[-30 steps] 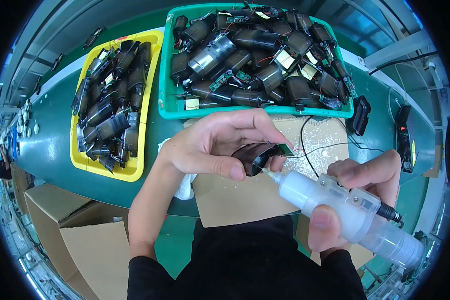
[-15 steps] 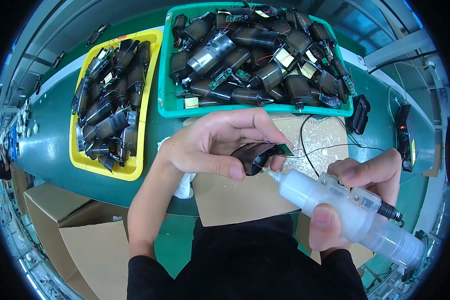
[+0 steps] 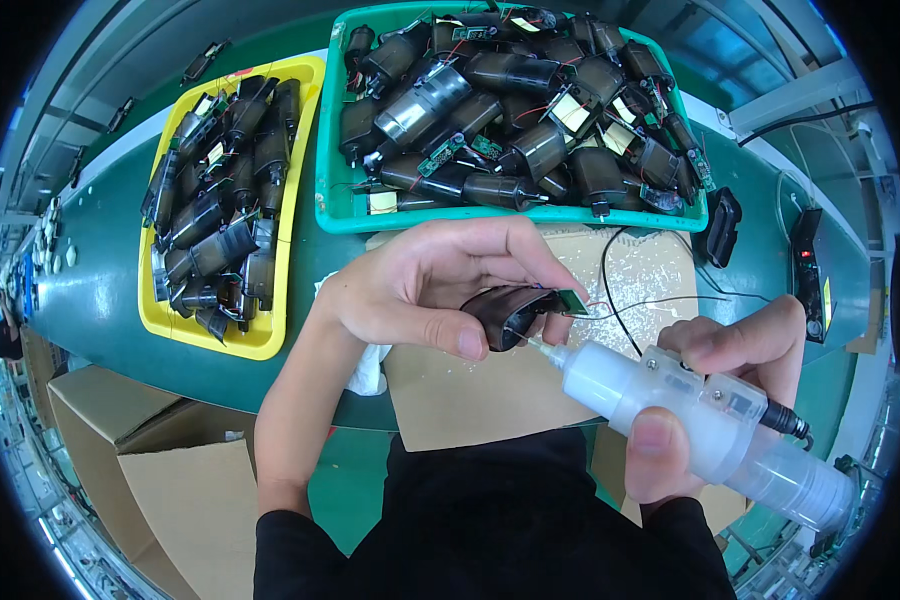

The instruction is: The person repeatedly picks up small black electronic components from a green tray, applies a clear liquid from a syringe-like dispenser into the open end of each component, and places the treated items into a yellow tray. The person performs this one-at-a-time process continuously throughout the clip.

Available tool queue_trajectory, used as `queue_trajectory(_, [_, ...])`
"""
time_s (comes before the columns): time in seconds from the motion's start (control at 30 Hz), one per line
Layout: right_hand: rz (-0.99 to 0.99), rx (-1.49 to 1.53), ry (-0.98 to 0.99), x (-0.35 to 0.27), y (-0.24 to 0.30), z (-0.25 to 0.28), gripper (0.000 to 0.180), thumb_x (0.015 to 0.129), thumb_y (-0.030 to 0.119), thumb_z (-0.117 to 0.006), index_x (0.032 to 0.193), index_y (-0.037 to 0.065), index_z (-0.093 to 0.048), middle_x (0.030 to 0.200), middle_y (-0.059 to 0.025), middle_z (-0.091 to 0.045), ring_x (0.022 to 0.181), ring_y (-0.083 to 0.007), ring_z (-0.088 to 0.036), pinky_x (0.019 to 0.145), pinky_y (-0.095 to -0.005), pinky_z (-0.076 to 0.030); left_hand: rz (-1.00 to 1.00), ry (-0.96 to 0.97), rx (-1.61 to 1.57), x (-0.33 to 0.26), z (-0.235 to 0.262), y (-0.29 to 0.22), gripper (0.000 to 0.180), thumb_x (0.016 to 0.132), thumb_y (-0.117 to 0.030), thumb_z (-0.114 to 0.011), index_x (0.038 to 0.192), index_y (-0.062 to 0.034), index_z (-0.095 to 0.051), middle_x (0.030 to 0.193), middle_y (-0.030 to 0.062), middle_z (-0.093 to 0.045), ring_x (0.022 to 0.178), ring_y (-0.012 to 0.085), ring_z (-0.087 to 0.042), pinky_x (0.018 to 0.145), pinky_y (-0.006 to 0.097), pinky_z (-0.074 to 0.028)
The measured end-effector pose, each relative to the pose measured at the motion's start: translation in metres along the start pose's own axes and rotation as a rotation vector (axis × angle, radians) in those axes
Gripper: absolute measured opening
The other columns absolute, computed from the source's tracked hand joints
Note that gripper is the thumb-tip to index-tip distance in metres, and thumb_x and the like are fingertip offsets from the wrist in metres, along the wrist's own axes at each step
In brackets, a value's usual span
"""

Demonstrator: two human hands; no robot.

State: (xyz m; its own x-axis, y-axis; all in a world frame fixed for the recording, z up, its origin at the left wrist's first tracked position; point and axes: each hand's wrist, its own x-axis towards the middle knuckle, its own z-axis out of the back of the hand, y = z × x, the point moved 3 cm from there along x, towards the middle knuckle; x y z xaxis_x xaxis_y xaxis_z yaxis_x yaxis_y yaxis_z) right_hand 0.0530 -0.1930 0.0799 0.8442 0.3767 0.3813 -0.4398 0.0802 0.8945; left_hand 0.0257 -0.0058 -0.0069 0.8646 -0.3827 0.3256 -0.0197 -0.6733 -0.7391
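My left hand (image 3: pixel 445 285) is closed around a dark translucent plastic housing (image 3: pixel 497 318), whose open end faces my right hand. A small green circuit board (image 3: pixel 572 301) with thin wires sticks out beside its fingers. In my right hand (image 3: pixel 710 385) is a glue-dispensing syringe (image 3: pixel 660 410), a white and clear barrel with a clear clamp and a black cable plug on it. Its thin needle tip points left at the housing's opening, close to the rim; whether the two touch I cannot tell.
Behind my hands stands a teal tray (image 3: pixel 327 190) full of dark housings with boards. A yellow tray (image 3: pixel 282 310) of similar parts is to its left. Spotted cardboard (image 3: pixel 450 400) lies under my hands. Black cables (image 3: pixel 610 290) cross it. A cardboard box (image 3: pixel 185 480) stands at lower left.
The syringe in my right hand has shifted slightly right, its tip a little farther from the housing. My left hand and the housing stay almost where they were.
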Motion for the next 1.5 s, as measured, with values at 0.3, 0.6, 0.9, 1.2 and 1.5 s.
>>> queue_trajectory(0.3, [0.009,0.001,-0.002,0.0,-0.002,0.003,0.057,0.066,0.033,-0.079,0.088,0.0,-0.037,0.066,-0.0031,-0.044,0.049,-0.0061,-0.039,0.047,-0.0186,-0.03,-0.022,0.004,-0.002,0.002,-0.001,0.0,0.056,0.074,-0.019,-0.075,0.114,0.0072,-0.047,0.107,0.0239,-0.056,0.092,0.0286,-0.057,0.08,0.038,-0.044])
queue_trajectory(0.6, [0.01,-0.001,-0.006,-0.001,-0.004,0.004,0.058,0.066,0.031,-0.079,0.089,0.0,-0.037,0.064,-0.0033,-0.045,0.048,-0.0064,-0.04,0.046,-0.0187,-0.03,0.009,-0.008,-0.012,0.0,0.0,-0.001,0.055,0.075,-0.02,-0.075,0.114,0.0079,-0.047,0.107,0.0245,-0.056,0.092,0.0288,-0.058,0.079,0.038,-0.045])
queue_trajectory(0.9, [0.019,0.008,-0.018,-0.002,-0.006,0.007,0.058,0.067,0.03,-0.08,0.09,0.0,-0.036,0.062,-0.0036,-0.046,0.048,-0.0067,-0.041,0.046,-0.0188,-0.03,-0.005,0.015,-0.009,0.001,0.001,0.0,0.054,0.076,-0.021,-0.074,0.114,0.0079,-0.048,0.106,0.0241,-0.056,0.091,0.0285,-0.058,0.079,0.038,-0.044])
queue_trajectory(1.2, [0.102,0.071,-0.087,-0.003,-0.005,0.014,0.059,0.067,0.029,-0.081,0.091,-0.001,-0.036,0.061,-0.0039,-0.048,0.047,-0.007,-0.043,0.045,-0.0189,-0.031,-0.005,-0.037,-0.023,0.003,-0.005,-0.009,0.054,0.079,-0.017,-0.072,0.12,0.0066,-0.047,0.113,0.0183,-0.055,0.096,0.0222,-0.057,0.084,0.035,-0.046])
queue_trajectory(1.5, [-0.203,-0.107,0.146,-0.01,-0.055,-0.003,0.034,0.075,0.016,-0.073,0.091,0.002,-0.047,0.065,-0.0018,-0.052,0.057,-0.0055,-0.046,0.052,-0.0193,-0.035,0.027,-0.682,1.533,-0.056,-0.011,-0.105,0.039,0.082,-0.001,-0.058,0.121,-0.0033,-0.055,0.106,0.0101,-0.055,0.095,0.0178,-0.054,0.087,0.03,-0.043])
